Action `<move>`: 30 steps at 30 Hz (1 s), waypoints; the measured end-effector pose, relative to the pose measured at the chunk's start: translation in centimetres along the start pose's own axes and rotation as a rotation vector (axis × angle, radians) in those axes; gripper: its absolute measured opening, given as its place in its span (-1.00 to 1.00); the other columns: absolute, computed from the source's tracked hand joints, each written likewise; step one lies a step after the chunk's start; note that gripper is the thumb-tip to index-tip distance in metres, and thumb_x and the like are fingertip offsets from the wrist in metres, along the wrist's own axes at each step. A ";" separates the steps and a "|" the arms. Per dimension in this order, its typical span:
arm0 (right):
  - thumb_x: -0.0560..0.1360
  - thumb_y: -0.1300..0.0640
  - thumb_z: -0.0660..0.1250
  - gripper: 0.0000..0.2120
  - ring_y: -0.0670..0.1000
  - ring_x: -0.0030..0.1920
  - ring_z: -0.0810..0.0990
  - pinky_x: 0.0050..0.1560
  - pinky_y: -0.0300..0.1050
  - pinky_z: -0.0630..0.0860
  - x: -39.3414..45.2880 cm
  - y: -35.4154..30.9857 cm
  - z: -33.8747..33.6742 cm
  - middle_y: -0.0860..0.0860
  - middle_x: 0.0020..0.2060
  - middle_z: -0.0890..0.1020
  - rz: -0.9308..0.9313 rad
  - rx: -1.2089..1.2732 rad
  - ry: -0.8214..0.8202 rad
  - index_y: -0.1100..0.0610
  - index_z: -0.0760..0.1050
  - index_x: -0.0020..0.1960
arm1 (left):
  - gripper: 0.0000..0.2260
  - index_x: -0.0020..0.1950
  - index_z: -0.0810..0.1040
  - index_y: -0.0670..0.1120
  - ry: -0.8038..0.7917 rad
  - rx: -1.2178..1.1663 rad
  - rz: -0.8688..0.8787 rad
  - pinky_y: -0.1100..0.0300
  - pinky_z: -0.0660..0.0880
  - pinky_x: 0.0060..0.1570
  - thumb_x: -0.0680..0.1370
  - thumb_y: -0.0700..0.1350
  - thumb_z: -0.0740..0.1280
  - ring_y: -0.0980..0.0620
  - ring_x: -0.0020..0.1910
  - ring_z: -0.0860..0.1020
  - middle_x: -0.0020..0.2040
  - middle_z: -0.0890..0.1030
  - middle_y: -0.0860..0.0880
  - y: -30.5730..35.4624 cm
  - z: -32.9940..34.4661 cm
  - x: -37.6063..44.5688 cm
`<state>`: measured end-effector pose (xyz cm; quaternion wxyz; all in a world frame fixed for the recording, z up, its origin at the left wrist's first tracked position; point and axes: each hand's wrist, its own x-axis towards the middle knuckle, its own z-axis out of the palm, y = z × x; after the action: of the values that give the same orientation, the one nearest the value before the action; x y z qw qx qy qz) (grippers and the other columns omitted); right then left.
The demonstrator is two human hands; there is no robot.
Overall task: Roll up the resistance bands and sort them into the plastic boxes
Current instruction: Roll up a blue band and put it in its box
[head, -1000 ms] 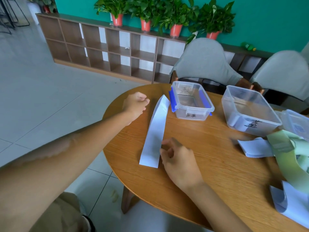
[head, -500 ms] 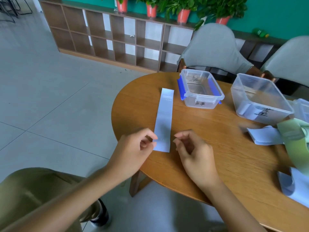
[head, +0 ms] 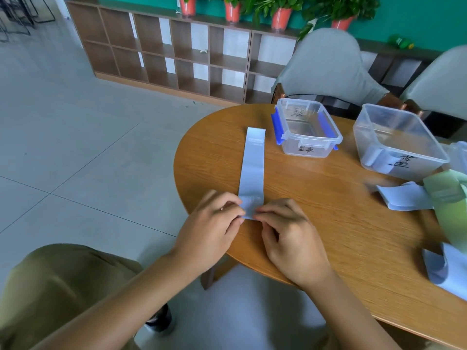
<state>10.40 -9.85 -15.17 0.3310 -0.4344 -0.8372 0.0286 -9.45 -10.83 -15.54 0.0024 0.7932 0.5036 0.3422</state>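
Here the left hand (head: pixel 214 228) and right hand (head: pixel 290 236) both pinch the near end of a pale blue band (head: pixel 252 168), fingertips curled on it. The band lies flat on the round wooden table (head: pixel 328 223), stretching away toward a clear box with blue clips (head: pixel 307 132). A second clear box (head: pixel 396 142) stands further right, near more bands (head: pixel 404 198).

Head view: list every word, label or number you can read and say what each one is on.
Box with blue clips: black handwritten marks on near wall and far wall, not legible.
Clear box to its right: black handwritten mark on near wall, not legible.
Flat pale blue band: small print near the far end, too small to read.
Nothing else carries text.
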 end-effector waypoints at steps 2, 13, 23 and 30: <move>0.43 0.33 0.33 -0.75 0.06 0.12 0.56 0.05 0.04 0.56 0.0 -0.1 0.0 -0.07 0.02 0.66 -0.003 -0.015 0.001 0.14 0.69 0.01 | -0.96 -0.05 0.66 -0.10 -0.017 0.024 0.037 0.17 0.47 0.02 0.56 -0.17 0.41 -0.01 -0.01 0.50 0.02 0.58 0.05 -0.2 -0.1 0.1; 0.50 0.20 0.41 -0.92 0.02 0.07 0.55 0.02 0.04 0.54 0.0 -0.2 0.0 -0.11 -0.06 0.63 0.050 -0.013 -0.026 0.06 0.63 -0.02 | -0.79 -0.13 0.50 -0.09 -0.154 0.215 0.297 0.06 0.54 -0.16 0.69 -0.14 0.20 0.00 -0.04 0.46 -0.10 0.49 0.02 -1.6 -0.5 1.5; 0.52 0.16 0.42 -0.99 0.04 0.03 0.53 0.03 0.02 0.51 -0.2 -0.2 -0.1 -0.10 -0.08 0.61 0.017 0.006 -0.049 0.07 0.62 -0.08 | -0.83 -0.14 0.49 -0.08 -0.123 0.258 0.337 0.07 0.53 -0.25 0.63 -0.24 0.24 0.00 -0.10 0.47 -0.14 0.48 0.01 -0.9 -0.7 0.4; 0.52 0.19 0.44 -0.97 0.03 -0.03 0.51 -0.03 -0.06 0.49 -0.5 -0.6 -0.2 -0.06 -0.12 0.59 0.026 0.013 -0.035 0.10 0.62 -0.09 | -0.89 -0.10 0.61 -0.15 -0.082 0.102 0.286 0.06 0.51 -0.22 0.56 -0.33 0.34 -0.03 -0.06 0.47 -0.07 0.53 -0.02 -0.6 -0.7 -0.7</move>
<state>10.29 -10.65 -15.09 0.3188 -0.4426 -0.8369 0.0458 -10.47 -11.31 -15.60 -0.0659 0.8692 0.4018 0.2805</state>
